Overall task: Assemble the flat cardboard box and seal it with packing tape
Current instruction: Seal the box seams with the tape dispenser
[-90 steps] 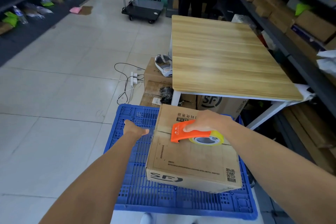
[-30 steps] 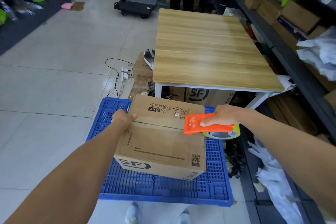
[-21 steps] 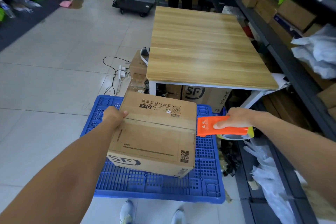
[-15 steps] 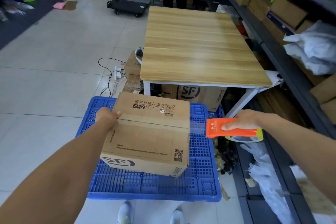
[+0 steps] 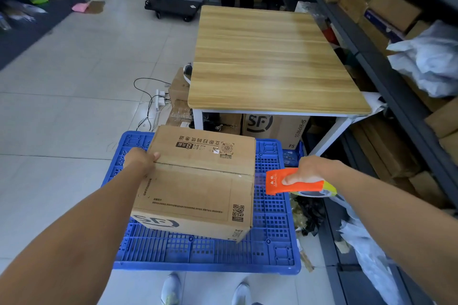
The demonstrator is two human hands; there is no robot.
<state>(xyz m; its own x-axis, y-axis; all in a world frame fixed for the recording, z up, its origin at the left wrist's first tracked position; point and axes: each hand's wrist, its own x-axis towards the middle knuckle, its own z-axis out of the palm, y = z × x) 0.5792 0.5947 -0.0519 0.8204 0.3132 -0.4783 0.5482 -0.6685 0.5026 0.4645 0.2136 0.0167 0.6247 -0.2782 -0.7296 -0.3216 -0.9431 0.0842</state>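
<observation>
Clamped on the tape dispenser (image 5: pixel 285 182) just right of the cardboard box (image 5: pixel 198 188), your right hand (image 5: pixel 309 171) holds the tape (image 5: pixel 259 177) taut while your left hand (image 5: pixel 138 160) grips its left edge, bracing it on the pallet (image 5: pixel 272 218).

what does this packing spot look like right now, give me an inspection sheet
surface: blue plastic pallet on tiled floor
job's things: cardboard box on it, flaps closed; clear tape runs from its right edge to orange tape dispenser
clutter: plastic bags on floor, right
hands: left hand holds box's left edge; right hand grips dispenser
cables: black cables, power strip beside table
surroundings: wooden table, boxes beneath; shelving; trolley
</observation>
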